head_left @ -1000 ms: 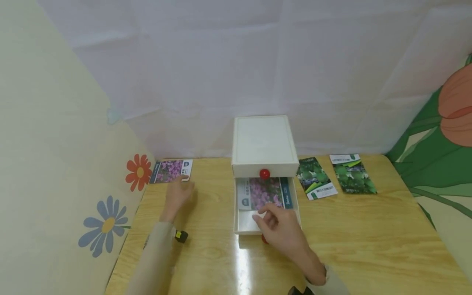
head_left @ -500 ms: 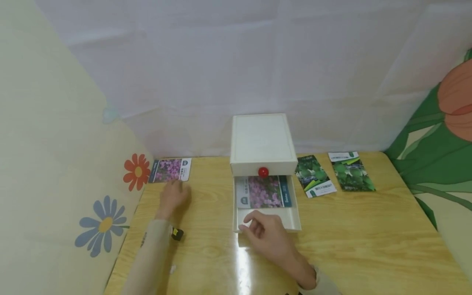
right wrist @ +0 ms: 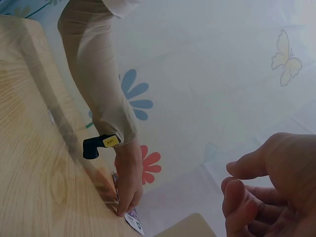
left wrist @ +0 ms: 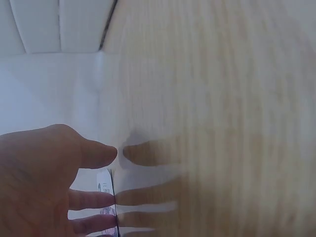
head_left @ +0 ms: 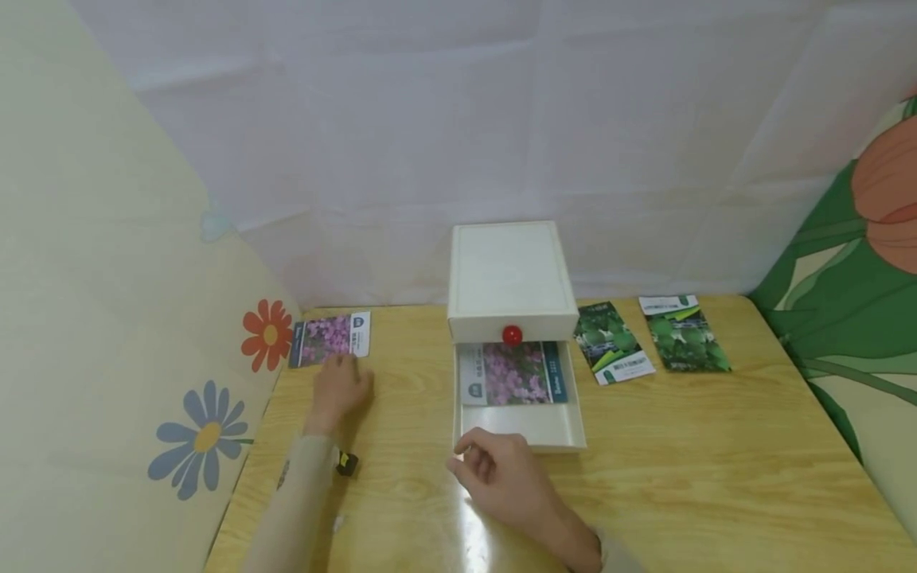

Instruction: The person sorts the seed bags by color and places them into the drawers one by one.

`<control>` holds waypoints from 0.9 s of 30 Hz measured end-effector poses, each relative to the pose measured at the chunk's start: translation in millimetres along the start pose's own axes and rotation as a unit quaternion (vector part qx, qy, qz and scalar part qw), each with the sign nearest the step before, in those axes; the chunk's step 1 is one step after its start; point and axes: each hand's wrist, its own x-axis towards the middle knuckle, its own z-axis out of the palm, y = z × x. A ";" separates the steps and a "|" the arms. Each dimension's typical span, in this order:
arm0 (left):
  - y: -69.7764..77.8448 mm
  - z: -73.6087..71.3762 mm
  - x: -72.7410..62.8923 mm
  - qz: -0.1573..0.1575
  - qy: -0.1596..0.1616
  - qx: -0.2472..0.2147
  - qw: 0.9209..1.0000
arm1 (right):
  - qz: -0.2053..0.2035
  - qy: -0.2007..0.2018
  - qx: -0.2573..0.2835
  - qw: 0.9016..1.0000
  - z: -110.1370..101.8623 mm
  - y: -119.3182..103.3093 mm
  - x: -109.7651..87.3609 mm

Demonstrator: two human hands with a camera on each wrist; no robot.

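My left hand [head_left: 338, 391] reaches to the back left of the table, its fingertips on the near edge of a pink-flower picture card [head_left: 328, 338]. In the left wrist view the fingers [left wrist: 91, 199] are straight over that card, the thumb held apart from it. The right hand [head_left: 501, 477] hovers just in front of the pulled-out lower drawer [head_left: 526, 426] of a small white box [head_left: 510, 270], fingers loosely curled and holding nothing. Inside the drawer lies another pink-flower card [head_left: 516, 374]. The right wrist view shows the right thumb close to the forefinger with nothing between them.
Two green-leaf cards [head_left: 614, 344] [head_left: 685, 334] lie right of the box. A red knob [head_left: 512, 335] sits on the closed upper drawer. Behind the table hangs a white cloth [head_left: 394, 159]; a painted wall [head_left: 143, 318] borders the left side.
My left hand comes down onto the left card, which slides slightly toward me and tilts. The right hand draws back from over the drawer, toward me and leftward.
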 end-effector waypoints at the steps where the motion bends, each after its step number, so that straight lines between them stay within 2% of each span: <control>1: -0.1 0.4 -1.5 0.002 0.002 -0.002 1.000 | 0.002 -0.004 0.000 1.000 1.6 -0.9 -0.8; 4: -1.5 3.0 -6.2 0.009 0.007 0.003 1.000 | -0.004 -0.018 0.016 1.000 6.7 -2.7 -3.1; 8: -3.0 6.9 -14.7 0.005 0.011 0.001 1.000 | -0.040 -0.029 0.036 0.998 15.3 -2.7 -6.3; 12: -2.8 8.8 -23.5 0.009 0.019 0.007 1.000 | -0.062 -0.031 0.026 0.997 24.9 -1.5 -9.3; 18: -3.0 11.3 -35.0 0.013 0.033 0.009 0.999 | -0.054 -0.056 0.034 0.996 35.6 2.6 -12.1; 23: -1.2 12.5 -41.4 0.018 0.044 0.014 0.999 | -0.016 -0.084 0.068 0.994 43.3 7.1 -15.3; 27: 0.6 13.0 -46.3 0.012 0.041 0.022 0.999 | -0.001 -0.100 0.084 0.991 52.0 11.2 -18.3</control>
